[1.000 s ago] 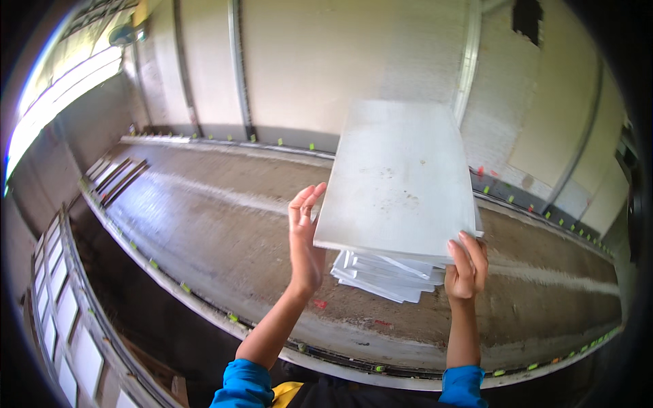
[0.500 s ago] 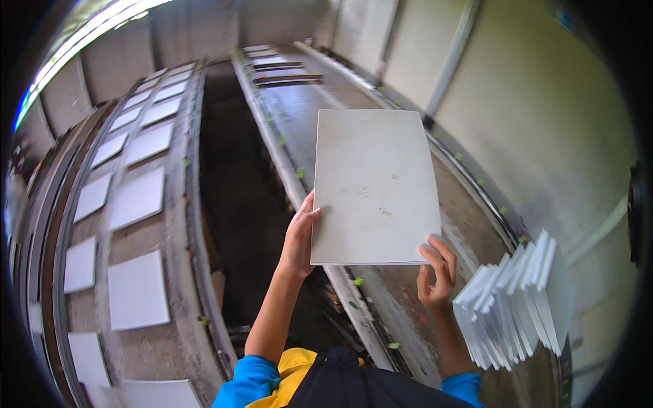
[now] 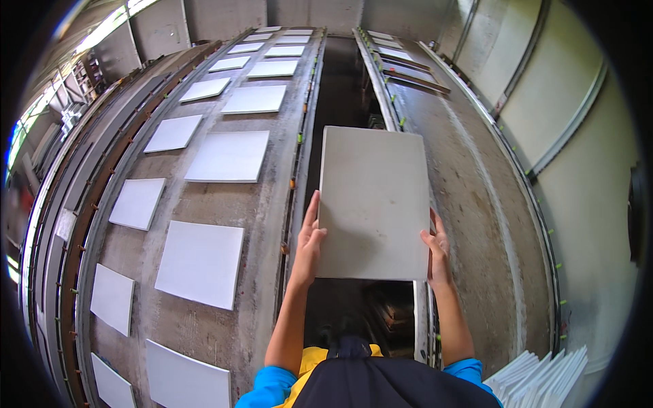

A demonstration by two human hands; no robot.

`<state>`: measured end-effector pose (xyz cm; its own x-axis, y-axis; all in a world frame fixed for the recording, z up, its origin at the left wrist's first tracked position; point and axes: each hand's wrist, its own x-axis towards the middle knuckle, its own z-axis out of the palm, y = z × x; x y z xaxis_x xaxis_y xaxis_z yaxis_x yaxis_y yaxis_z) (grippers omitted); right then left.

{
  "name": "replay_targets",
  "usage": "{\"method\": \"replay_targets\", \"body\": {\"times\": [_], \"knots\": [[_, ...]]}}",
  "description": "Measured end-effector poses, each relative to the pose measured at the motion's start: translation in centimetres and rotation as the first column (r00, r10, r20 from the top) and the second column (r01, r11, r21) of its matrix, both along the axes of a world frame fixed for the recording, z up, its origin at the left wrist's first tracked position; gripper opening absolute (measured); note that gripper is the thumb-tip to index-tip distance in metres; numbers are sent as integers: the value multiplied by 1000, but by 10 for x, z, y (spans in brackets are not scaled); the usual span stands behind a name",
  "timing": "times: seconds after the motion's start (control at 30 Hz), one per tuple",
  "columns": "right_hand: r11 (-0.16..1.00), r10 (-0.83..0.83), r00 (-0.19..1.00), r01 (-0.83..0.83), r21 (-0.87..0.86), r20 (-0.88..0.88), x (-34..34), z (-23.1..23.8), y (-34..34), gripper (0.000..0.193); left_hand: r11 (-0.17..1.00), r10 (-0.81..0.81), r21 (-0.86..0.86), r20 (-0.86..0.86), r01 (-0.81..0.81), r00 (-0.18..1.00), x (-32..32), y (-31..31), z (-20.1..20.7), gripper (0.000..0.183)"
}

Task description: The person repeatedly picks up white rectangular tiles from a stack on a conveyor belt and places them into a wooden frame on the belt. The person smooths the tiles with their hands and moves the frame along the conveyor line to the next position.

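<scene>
A flat off-white rectangular panel [image 3: 374, 197] with a few faint smudges is held up in front of me, over the dark gap between two long tables. My left hand [image 3: 311, 238] grips its left edge, thumb on the near face. On the opposite edge my right hand [image 3: 437, 248] holds it the same way, with fingers partly hidden behind. Similar white panels, such as a large one [image 3: 200, 264] and a smaller one [image 3: 138, 203], lie in two rows on the left table [image 3: 272, 224].
The right table [image 3: 476, 224] runs along a pale wall [image 3: 585, 136]. Several white panels lean together in a stack [image 3: 537, 381] at its near end. Dark bars [image 3: 415, 80] lie across its far part. Small coloured clips line the table edges.
My view has swung left, so the left table fills more of it. The panel now hangs over the gap, and my right hand has moved from its lower corner up onto its right edge.
</scene>
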<state>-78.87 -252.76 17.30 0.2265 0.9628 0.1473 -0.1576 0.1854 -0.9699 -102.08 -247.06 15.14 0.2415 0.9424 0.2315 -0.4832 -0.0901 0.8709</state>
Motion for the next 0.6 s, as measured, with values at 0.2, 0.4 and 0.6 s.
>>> {"method": "replay_targets", "body": {"times": [0.2, 0.4, 0.6], "knots": [[978, 48, 999, -44, -205, 16, 7, -14, 84, 69, 996, 2, -84, -40, -6, 999, 11, 63, -26, 69], [952, 212, 974, -186, -242, 85, 30, -34, 187, 60, 977, 115, -176, -53, -123, 992, 27, 106, -54, 72], [941, 225, 974, -221, -257, -15, 54, -44, 290, 57, 971, 224, -56, -137, -233, 965, 57, 201, -50, 73]]}}
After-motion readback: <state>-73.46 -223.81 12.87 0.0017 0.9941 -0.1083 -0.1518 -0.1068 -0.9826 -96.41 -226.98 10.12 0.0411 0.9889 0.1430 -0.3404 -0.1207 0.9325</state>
